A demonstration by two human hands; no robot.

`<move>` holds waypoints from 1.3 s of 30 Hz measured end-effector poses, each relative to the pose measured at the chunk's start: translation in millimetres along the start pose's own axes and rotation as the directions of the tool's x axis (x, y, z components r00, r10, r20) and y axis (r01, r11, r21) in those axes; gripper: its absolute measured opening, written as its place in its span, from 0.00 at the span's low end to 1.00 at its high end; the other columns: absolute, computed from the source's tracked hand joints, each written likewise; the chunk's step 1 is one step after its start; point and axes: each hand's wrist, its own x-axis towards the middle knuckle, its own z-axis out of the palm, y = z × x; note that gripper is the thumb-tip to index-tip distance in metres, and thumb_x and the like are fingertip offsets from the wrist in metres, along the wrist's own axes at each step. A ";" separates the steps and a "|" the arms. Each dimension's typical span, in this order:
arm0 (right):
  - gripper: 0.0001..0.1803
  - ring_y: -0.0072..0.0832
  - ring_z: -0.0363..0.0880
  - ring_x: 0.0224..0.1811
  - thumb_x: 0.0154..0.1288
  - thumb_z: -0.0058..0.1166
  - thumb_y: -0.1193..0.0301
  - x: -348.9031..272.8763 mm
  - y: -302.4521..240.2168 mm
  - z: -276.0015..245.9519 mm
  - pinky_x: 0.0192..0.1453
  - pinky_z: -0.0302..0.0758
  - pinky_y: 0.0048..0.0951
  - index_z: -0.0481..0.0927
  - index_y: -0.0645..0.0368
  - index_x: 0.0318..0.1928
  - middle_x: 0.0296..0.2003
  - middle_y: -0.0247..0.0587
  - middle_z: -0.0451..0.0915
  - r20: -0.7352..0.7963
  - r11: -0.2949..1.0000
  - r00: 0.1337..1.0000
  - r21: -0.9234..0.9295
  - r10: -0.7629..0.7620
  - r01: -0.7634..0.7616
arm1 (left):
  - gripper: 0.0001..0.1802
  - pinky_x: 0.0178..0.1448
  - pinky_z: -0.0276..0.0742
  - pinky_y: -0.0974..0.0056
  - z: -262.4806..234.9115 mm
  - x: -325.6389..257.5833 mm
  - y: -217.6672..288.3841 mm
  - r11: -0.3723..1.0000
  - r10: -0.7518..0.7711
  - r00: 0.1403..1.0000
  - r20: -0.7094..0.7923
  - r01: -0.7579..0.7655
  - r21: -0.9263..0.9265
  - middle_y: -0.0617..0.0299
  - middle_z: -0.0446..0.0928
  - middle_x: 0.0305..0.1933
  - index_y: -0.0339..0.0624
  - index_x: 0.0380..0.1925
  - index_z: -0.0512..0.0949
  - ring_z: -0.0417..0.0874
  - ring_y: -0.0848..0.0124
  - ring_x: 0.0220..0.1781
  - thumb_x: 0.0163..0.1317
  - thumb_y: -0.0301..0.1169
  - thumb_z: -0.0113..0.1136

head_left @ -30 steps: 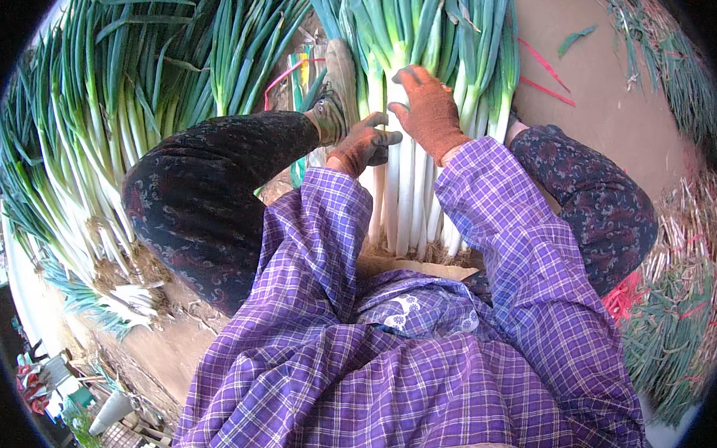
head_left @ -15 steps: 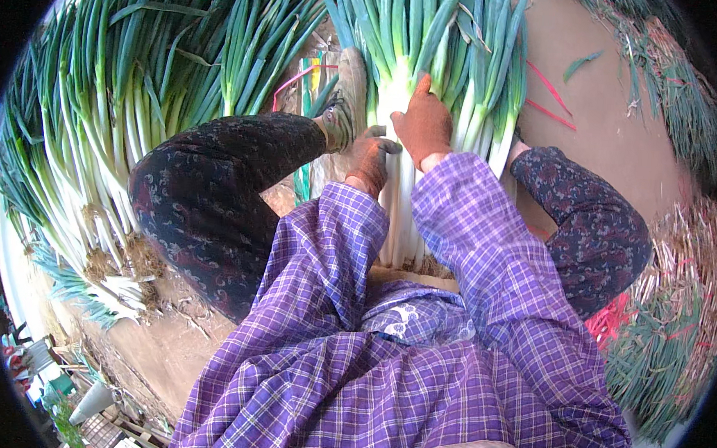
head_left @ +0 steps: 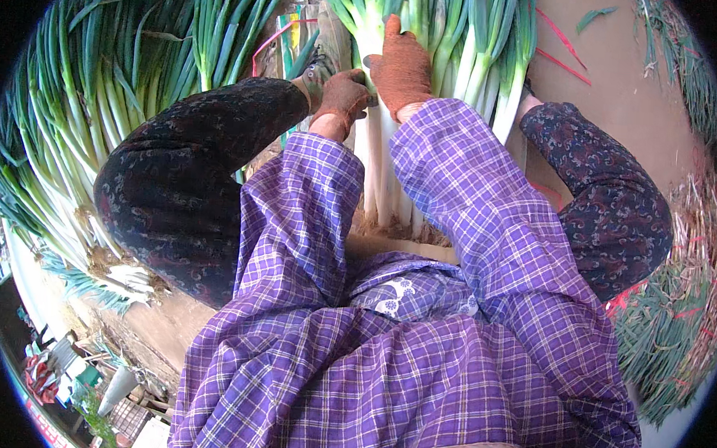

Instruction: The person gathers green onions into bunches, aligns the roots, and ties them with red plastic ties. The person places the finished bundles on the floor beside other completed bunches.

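Between my legs stands a bunch of long leeks [head_left: 372,155], white stalks toward me and green leaves pointing away. My right hand [head_left: 402,66], in an orange-brown glove, is closed over the upper white stalks, just below the leaves. Beside it, at the bunch's left edge, my left hand [head_left: 343,97] wears a similar glove with darker fingertips. Its fingers are curled against the stalks; their undersides are hidden. More leeks [head_left: 483,71] lie immediately right of my right hand.
A large heap of leeks [head_left: 60,132] with rooty ends lies at left. Thin green bundles [head_left: 671,342] are piled at right. Pink ties [head_left: 562,43] lie on the brown ground [head_left: 605,83]. My bent legs flank the bunch. Assorted items, including a grey cone [head_left: 119,386], stand at lower left.
Both hands have shifted up and slightly left in the picture, staying at the leek bunch. The whole view has tilted a little, and the left fingers look more curled.
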 end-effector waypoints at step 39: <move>0.15 0.43 0.74 0.49 0.58 0.53 0.65 21.0 68.3 -3.4 0.51 0.72 0.39 0.78 0.49 0.47 0.43 0.43 0.77 0.190 0.830 0.813 0.019 -0.550 0.557 | 0.11 0.41 0.79 0.50 64.0 -121.2 120.6 0.522 0.546 0.822 -0.162 -0.183 0.833 0.48 0.79 0.39 0.40 0.37 0.78 0.84 0.53 0.39 0.59 0.34 0.51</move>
